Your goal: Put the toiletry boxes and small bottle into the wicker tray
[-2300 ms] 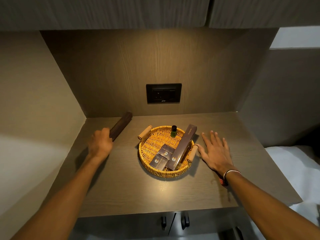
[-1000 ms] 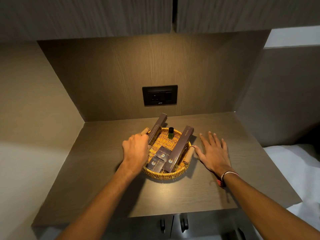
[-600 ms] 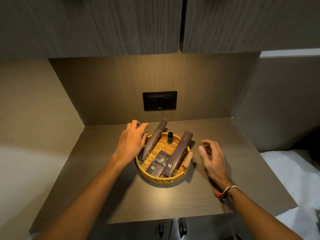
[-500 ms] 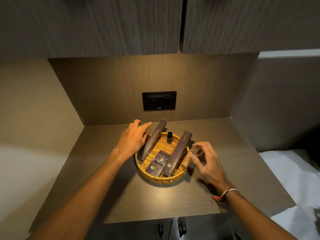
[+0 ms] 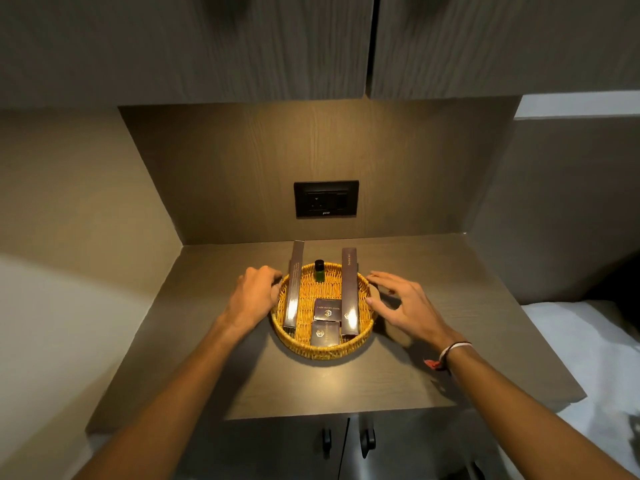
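Observation:
The round wicker tray [image 5: 322,353] sits mid-counter. Inside it, two long brown boxes lie parallel, one on the left [image 5: 293,289] and one on the right [image 5: 348,292], their far ends poking over the rim. Between them are a small dark green bottle [image 5: 319,270], upright at the back, and two small square brown boxes [image 5: 327,310] [image 5: 325,333]. My left hand [image 5: 252,296] is curled over the tray's left rim, hiding the handle. My right hand [image 5: 408,306] grips the right rim more loosely, thumb against the wicker and fingers arched above it.
The brown counter [image 5: 346,382] is a niche with walls on the left, back and right. A black socket plate [image 5: 326,199] is on the back wall. Overhead cabinets [image 5: 242,46] hang low. White bedding [image 5: 588,358] lies to the right. Cupboard door handles [image 5: 346,441] show below the front edge.
My left hand carried the second long box from the left counter into the tray. Both hands then took the tray's sides and turned it, so the long boxes now point straight back.

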`<state>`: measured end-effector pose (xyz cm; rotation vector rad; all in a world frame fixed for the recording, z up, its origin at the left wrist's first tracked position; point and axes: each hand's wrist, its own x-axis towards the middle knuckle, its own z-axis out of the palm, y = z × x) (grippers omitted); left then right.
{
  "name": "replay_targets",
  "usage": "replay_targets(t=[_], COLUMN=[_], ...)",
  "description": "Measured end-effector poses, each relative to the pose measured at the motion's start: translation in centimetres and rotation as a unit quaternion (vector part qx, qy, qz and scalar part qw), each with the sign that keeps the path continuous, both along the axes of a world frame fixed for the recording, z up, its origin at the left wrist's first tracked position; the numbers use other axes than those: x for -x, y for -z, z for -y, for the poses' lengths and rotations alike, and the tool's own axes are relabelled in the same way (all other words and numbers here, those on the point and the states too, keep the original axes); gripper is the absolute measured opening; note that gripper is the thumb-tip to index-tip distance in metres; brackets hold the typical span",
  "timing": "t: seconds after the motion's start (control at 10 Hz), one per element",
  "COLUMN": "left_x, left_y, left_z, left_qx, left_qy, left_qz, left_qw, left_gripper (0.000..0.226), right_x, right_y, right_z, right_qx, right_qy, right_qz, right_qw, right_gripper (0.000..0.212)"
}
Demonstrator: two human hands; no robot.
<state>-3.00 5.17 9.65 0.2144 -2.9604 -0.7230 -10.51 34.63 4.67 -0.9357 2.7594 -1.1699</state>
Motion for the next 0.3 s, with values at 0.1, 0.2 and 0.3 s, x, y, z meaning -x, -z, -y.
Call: replay_targets(t=[0.1, 0.2, 0.3], left_x=[-1.1, -2.5, -3.0], left_y=[0.7, 1.3, 1.3], left_z=[0.1, -0.3, -0.6], left_qx=[-0.023, -0.038, -0.033], left_qy=[-0.012, -0.025, -0.035], left_qz=[-0.011, -0.038, -0.062], left_qw=[1.0, 0.998, 0.997], left_gripper=[0.021, 0.02, 0.022], right_x=[-0.1, -0.2, -0.5], right_y=[-0.4, -1.1, -1.6], right_z=[0.2, 0.5, 1.1], right_qx=[-0.006, -0.006, -0.037], right_qy=[-0.011, -0.014, 0.003], right_qz=[0.009, 0.029, 0.029], right_qw=[1.0, 0.999, 0.999], right_gripper=[0.054, 0.055, 0.062])
